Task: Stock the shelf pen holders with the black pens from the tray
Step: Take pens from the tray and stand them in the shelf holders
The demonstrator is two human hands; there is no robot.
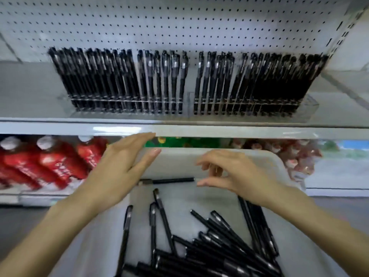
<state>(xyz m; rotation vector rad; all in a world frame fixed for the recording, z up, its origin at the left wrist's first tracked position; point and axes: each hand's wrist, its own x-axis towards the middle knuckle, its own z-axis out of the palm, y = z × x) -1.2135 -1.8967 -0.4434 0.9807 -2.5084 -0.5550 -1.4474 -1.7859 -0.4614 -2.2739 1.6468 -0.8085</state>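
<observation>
A white tray (179, 162) sits below the shelf edge with several loose black pens (215, 242) piled in its near half. One black pen (169, 180) lies crosswise near the tray's far end. My left hand (121, 166) hovers over the tray's left rim with fingers straight, holding nothing. My right hand (233, 172) hangs above the tray's far right part, its fingers loosely curled and empty, thumb tip close to the crosswise pen's end. On the shelf above, clear pen holders (189, 108) stand full of upright black pens (159, 80), with a narrow gap near the middle.
A white pegboard (179, 23) backs the upper shelf. The shelf's front lip (219, 131) runs just beyond my fingertips. Below it, red bottles (52, 162) lie at the left and packaged goods (295, 154) at the right.
</observation>
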